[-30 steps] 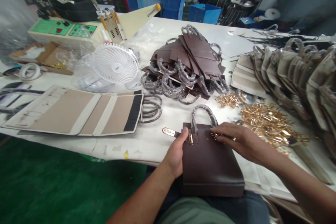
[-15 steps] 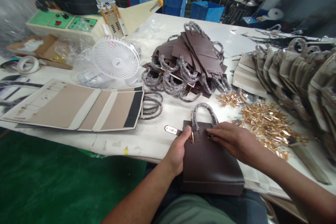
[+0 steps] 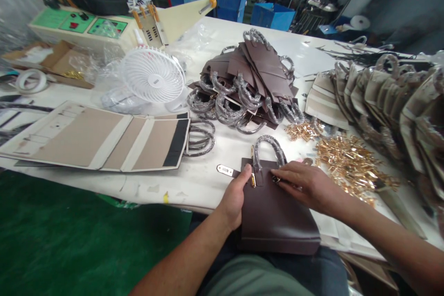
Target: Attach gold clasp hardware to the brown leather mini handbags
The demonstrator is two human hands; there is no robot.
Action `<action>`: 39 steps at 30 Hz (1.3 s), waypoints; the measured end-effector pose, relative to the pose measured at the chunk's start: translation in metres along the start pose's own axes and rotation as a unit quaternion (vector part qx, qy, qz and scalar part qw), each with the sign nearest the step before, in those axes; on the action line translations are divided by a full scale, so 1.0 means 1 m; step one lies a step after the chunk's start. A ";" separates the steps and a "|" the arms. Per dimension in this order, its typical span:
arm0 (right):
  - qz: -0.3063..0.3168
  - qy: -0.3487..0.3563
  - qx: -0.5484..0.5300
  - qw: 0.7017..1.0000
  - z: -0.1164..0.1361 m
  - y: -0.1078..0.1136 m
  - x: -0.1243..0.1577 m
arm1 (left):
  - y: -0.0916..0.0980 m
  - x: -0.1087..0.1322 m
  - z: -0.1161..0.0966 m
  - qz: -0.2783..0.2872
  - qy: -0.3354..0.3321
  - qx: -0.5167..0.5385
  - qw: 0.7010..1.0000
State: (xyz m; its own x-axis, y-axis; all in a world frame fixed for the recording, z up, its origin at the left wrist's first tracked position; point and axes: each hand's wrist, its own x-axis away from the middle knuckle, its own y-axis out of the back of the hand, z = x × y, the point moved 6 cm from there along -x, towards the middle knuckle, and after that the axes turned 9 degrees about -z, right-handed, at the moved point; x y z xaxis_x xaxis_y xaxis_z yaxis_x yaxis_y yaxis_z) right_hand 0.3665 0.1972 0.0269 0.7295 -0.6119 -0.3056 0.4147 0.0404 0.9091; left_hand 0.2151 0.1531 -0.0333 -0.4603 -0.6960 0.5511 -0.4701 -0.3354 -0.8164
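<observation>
A dark brown handbag panel (image 3: 277, 217) rests against my lap and the table edge, its plastic-wrapped handle (image 3: 272, 143) standing up at the top. My left hand (image 3: 234, 199) grips the panel's left edge, thumb on the front beside a small gold fitting (image 3: 253, 179). A strap with a light metal plate (image 3: 225, 170) sticks out to the left past that thumb. At the handle's right base, the fingers of my right hand (image 3: 301, 182) pinch a small metal fitting (image 3: 275, 178) against the leather; its exact shape is partly hidden.
Loose gold fittings (image 3: 347, 162) lie in a heap at right, near upright beige-lined panels (image 3: 326, 101). Brown panels with wrapped handles (image 3: 256, 69) are piled behind. At left are flat beige panels (image 3: 93, 138), a white fan (image 3: 154, 76) and a machine with green control plates (image 3: 107, 28).
The view has shifted slightly. Both hands keep nearly the same places on the handbag panel, with the right fingers slightly shifted at the metal fitting.
</observation>
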 end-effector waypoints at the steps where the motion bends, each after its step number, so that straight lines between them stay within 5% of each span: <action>1: 0.008 -0.004 -0.008 1.000 -0.002 0.000 0.000 | -0.001 0.000 0.000 -0.001 -0.001 0.001 1.000; 14: -0.025 -0.048 0.076 0.996 0.004 -0.005 -0.003 | 0.002 -0.003 0.001 -0.006 -0.001 0.005 1.000; 24: -0.011 -0.027 0.006 1.000 0.006 -0.003 0.009 | -0.003 0.003 0.001 -0.032 -0.021 0.003 0.999; 33: -0.092 -0.124 -0.045 0.987 0.002 -0.001 0.009 | 0.006 0.000 -0.003 -0.044 -0.079 -0.026 0.996; 39: -0.056 -0.081 -0.016 0.995 0.010 0.000 0.003 | 0.004 -0.002 -0.003 -0.027 -0.092 -0.029 0.995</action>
State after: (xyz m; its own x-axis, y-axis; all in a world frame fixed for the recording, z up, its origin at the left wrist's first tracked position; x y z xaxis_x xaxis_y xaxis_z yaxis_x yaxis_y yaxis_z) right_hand 0.3633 0.1868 0.0288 0.5807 -0.7338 -0.3526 0.5073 -0.0126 0.8617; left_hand 0.2124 0.1550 -0.0375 -0.2900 -0.7849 0.5476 -0.5351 -0.3414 -0.7727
